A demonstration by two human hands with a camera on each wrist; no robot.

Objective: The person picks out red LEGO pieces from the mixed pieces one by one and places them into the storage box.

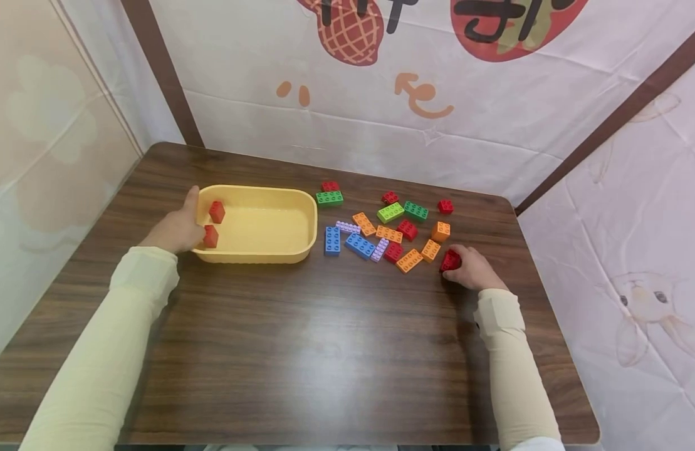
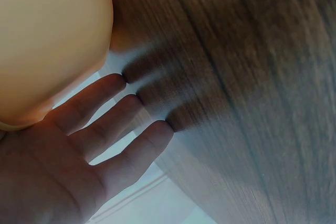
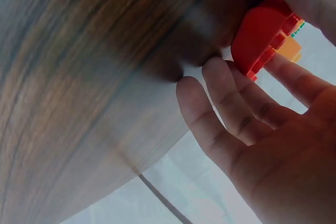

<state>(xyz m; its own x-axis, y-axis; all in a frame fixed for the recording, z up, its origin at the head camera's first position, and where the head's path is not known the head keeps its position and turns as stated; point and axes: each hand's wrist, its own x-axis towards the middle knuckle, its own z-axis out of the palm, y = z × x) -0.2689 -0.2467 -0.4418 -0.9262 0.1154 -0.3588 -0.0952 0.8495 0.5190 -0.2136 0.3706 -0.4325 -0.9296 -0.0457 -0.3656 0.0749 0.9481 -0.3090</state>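
My left hand is at the left end of a yellow plastic bin and holds its rim, with the thumb over the edge. Three of its fingers extend outside the bin wall, their tips at the table. Inside the bin, near that hand, are two red toy building bricks, one farther back and one nearer. Over on the right, my right hand pinches a red building brick between thumb and fingers, low at the tabletop. Its studs face the palm in the right wrist view.
Between bin and right hand lie loose bricks: blue, purple, orange, green, lime and several red ones. An orange brick lies just behind the right hand. A printed cloth hangs behind the wooden table.
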